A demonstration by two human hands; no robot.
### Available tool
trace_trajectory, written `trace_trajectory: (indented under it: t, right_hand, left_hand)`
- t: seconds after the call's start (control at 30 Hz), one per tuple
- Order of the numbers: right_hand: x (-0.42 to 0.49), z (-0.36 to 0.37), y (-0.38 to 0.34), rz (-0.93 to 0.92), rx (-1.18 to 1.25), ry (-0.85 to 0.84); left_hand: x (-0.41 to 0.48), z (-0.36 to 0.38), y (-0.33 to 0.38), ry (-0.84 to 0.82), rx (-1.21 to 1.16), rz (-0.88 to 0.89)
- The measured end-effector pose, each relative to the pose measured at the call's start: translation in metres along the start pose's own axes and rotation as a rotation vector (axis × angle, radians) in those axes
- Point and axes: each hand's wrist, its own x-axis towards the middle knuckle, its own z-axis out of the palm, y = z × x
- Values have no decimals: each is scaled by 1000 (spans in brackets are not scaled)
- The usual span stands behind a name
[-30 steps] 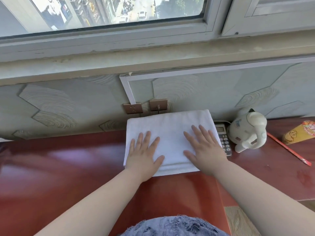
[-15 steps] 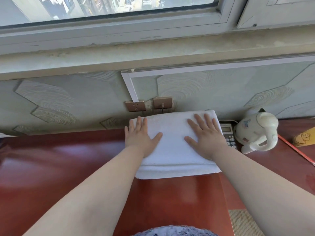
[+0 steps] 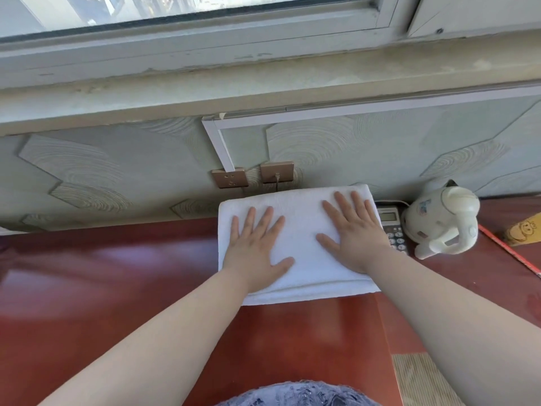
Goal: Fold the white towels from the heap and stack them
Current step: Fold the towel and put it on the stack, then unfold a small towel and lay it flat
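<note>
Left hand (image 3: 254, 249) and right hand (image 3: 355, 233) press flat, fingers spread, on folded white towels (image 3: 301, 230); gripping nothing; red table (image 3: 117, 288) beneath.

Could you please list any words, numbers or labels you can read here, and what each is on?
Nothing reads clearly.
Keypad device: key digits and display too blurred.
White kettle: small printed mark, unreadable.
Yellow packet: cartoon face, no legible text.
</note>
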Motion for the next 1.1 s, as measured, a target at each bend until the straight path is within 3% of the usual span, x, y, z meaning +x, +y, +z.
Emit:
trace_trajectory:
  t: [0.27, 0.47, 0.77, 0.9, 1.1]
  right_hand:
    - [-30, -3, 17, -35, -43, -40]
    - [-61, 8, 2, 15, -48, -15]
    - [-89, 10, 4, 108, 50, -27]
    - [-80, -3, -27, 163, 66, 62]
    - [-43, -41, -131, 1, 167, 61]
  left_hand:
    - [-4, -2, -18, -42, 46, -166]
    - [-37, 11, -4, -40, -8, 0]
    - [-78, 2, -53, -117, -53, -228]
    - [-116, -8, -83, -17, -89, -332]
    - [-158, -34, -145, 131, -188, -432]
